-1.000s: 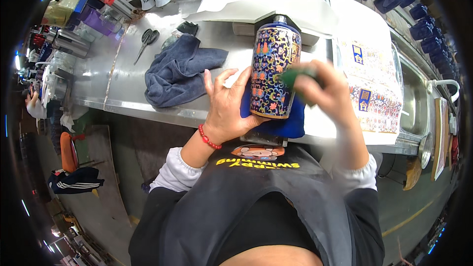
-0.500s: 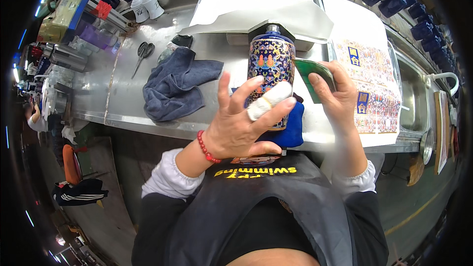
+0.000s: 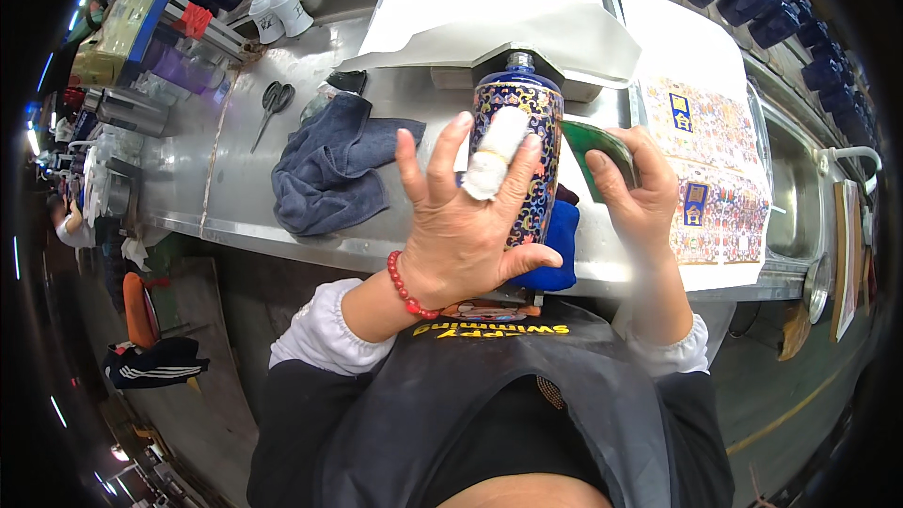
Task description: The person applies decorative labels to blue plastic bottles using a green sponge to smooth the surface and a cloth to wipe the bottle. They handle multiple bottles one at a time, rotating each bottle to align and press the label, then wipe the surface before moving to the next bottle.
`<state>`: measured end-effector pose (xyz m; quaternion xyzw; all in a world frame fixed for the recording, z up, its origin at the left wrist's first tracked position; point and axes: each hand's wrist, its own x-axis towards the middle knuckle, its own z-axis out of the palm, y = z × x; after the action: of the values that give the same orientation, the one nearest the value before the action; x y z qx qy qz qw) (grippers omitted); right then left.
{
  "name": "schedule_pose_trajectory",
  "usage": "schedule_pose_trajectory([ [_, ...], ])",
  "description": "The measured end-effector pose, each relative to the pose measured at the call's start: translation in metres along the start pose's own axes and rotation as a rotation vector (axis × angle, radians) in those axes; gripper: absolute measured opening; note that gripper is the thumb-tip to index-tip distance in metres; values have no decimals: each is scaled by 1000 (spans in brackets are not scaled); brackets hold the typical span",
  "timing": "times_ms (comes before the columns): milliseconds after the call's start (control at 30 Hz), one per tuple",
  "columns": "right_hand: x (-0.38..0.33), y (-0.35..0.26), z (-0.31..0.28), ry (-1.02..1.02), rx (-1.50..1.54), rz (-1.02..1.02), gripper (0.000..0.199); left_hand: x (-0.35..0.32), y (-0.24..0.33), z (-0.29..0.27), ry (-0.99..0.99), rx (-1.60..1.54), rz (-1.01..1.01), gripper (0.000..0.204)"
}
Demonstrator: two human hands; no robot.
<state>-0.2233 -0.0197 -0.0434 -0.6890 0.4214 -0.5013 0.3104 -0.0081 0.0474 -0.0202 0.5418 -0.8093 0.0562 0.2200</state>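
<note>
A dark blue bottle-shaped vase [image 3: 527, 122] with a dense gold and coloured pattern stands on a blue cloth [image 3: 557, 249] at the near edge of the steel bench. My left hand [image 3: 466, 226] lies flat against its near side, fingers spread, thumb hooked under toward the right; the middle finger is wrapped in white bandage. My right hand [image 3: 640, 193] is just right of the vase, shut on a green flexible scraper card [image 3: 602, 152] whose edge points at the vase.
A crumpled grey-blue towel [image 3: 334, 169] lies to the left, scissors [image 3: 273, 103] beyond it. White paper sheets [image 3: 489, 19] cover the back of the steel bench [image 3: 235, 188]. A sheet of coloured decals [image 3: 715, 188] lies to the right, a sink [image 3: 800, 198] past it. Dark blue pots [image 3: 752, 0] line the far right.
My left hand has slid from the vase's left side to its near face with fingers spread. My right hand with the green card has drawn back to the right of the vase.
</note>
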Motion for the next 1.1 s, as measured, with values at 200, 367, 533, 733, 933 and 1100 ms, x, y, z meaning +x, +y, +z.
schedule_pose_trajectory([
  [200,20,-31,-1,-354,-273,-611,44,-14,-11,-3,34,-19,-107,99],
  [367,38,-46,2,-163,-489,-508,44,-24,-15,0,83,-80,-120,96],
  [533,29,-49,7,-435,-143,-472,40,-29,-22,7,106,-193,-155,99],
  [733,18,-49,3,-539,-11,-410,40,-36,-30,26,113,-426,-128,108],
  [933,8,-43,7,-156,-422,-403,46,-39,-37,32,94,-435,-92,112],
  [1100,3,-38,-2,-343,-67,-157,29,-32,-36,27,112,-472,-89,107],
])
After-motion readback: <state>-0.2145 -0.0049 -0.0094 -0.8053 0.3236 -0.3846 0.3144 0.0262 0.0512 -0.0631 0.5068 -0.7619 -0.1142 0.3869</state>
